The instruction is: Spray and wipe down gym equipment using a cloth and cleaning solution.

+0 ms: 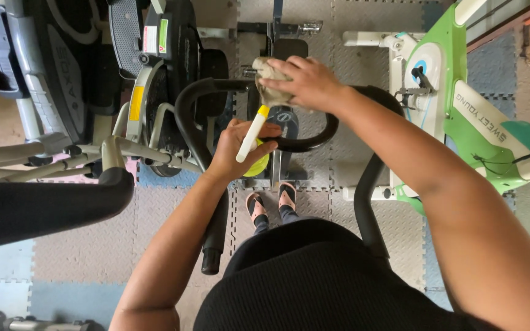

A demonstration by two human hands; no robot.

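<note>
Overhead view: a person stands over a black exercise bike and looks straight down at both hands.
Right hand: the right hand [307,81] presses a crumpled beige cloth [269,83] onto the middle of the black looped handlebar [314,142], fingers curled over the cloth and closed on it.
Cloth position: it lies bunched under the fingertips at the top of the bar, just above the bike's small round console [284,117].
Left hand: the left hand [235,150] is wrapped around a yellow spray bottle with a white nozzle [251,136], fingers closed on its body.
Bottle axis: its long axis runs on a slant, from lower left to upper right in the picture; the white nozzle ends in a yellow tip that points up towards the cloth and sits just below it.
Hands together: near each other, not touching.
Below: two feet in pink sandals [270,205] on grey and blue foam floor tiles [81,257].
Sides: a green and white exercise bike [461,116] to the right, a grey and black exercise machine [62,73] to the left.
</note>
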